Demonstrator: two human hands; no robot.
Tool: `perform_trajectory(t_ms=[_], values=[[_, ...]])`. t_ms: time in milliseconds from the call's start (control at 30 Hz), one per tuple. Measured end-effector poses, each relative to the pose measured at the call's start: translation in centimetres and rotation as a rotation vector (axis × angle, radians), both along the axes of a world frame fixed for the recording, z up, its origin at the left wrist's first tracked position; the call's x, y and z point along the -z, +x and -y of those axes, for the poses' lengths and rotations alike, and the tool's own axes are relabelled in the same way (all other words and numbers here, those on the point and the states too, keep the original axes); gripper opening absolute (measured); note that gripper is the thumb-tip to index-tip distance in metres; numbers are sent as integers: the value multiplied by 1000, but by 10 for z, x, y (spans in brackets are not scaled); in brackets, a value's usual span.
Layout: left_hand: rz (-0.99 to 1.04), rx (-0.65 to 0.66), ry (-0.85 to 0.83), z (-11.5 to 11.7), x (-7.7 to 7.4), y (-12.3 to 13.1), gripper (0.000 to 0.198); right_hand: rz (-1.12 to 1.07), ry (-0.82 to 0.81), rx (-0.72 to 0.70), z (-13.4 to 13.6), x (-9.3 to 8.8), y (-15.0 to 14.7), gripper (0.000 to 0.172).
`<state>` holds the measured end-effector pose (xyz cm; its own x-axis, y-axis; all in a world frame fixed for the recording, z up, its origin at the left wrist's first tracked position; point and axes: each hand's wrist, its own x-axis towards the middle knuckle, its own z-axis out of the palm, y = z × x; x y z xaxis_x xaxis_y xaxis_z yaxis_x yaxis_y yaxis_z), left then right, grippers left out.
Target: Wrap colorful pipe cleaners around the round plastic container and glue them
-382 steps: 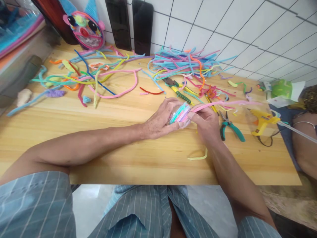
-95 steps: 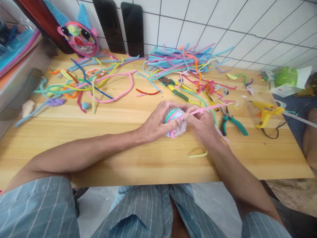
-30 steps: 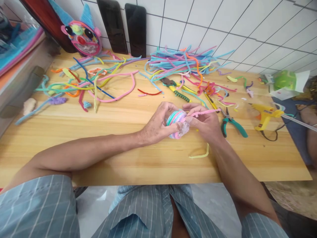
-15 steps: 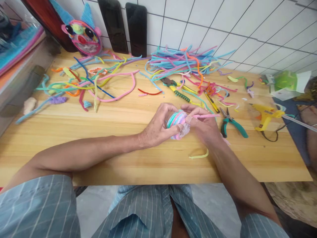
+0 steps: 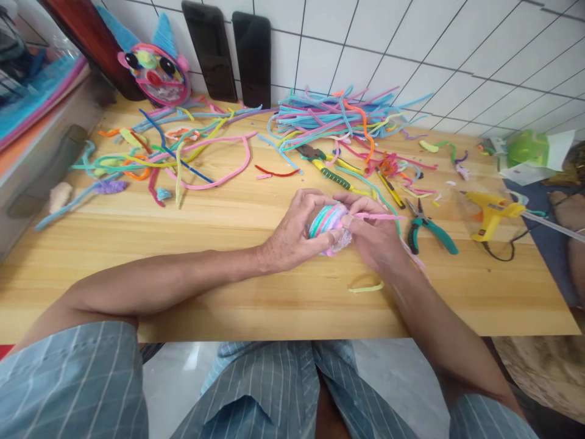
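Over the middle of the wooden table, a rounded piece wrapped with teal, lilac and pink pipe cleaners (image 5: 328, 223) sits between my hands. My left hand (image 5: 299, 235) curls around its left side, with the thumb along the lower front. A clear, crinkled patch shows at its lower right. My right hand (image 5: 375, 235) pinches a pink pipe cleaner (image 5: 381, 216) against the right side of the piece, and the loose end sticks out to the right. The right fingertips partly hide where the strand meets the piece. A short pale yellow pipe cleaner (image 5: 366, 288) lies below my right hand.
Loose pipe cleaners (image 5: 338, 119) are piled at the back, with more scattered left. Green-yellow pliers (image 5: 326, 167), teal pliers (image 5: 429, 228) and a yellow glue gun (image 5: 493, 213) lie rightward. A face-shaped craft (image 5: 159, 76) and two phones (image 5: 252, 60) lean at the back.
Both hands stay in nearly the same place, still on the wrapped piece. The pink strand's free end tilts slightly lower, and the camera view has shifted a little.
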<state>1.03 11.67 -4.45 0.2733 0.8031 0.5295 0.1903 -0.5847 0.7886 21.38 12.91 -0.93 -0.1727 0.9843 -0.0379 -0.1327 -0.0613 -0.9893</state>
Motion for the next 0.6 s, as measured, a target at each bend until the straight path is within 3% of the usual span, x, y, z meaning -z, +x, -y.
perform_trajectory(t_ms=[233,433,600], values=[[6,135,-98,-1,-3,-3,47,66,40,-41,-1,-1,4,40],[43,121,-85,-2,1,-3,46,76,14,-100,-7,-6,11,32],[68,117,-47,-2,5,-2,45,82,7,-63,-7,-6,10,31]])
